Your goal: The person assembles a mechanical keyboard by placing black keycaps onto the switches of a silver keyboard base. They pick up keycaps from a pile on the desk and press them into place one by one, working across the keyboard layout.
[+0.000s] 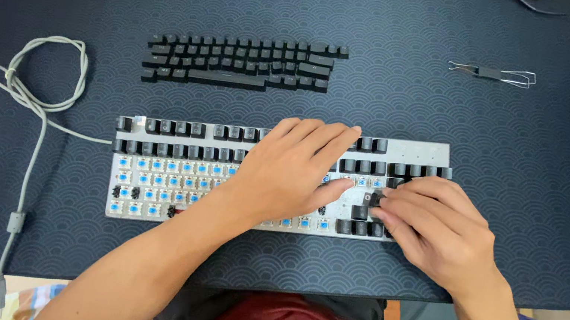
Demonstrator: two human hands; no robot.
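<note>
Your left hand [291,172] lies flat and open across the middle of the keyboard [274,181], steadying it on the table [502,215]. Your right hand [440,228] pinches a single black keycap [374,198] at the board's right section, fingertips closed narrowly on it. Most of the main block shows bare blue switches [154,182]. The removed keycaps [239,63] sit in rows beyond the keyboard, well apart from it. A wire keycap puller [492,73] lies unused at far right. This looks like work on one cap; the next move likely calls for a straight, careful motion over its switch.
</note>
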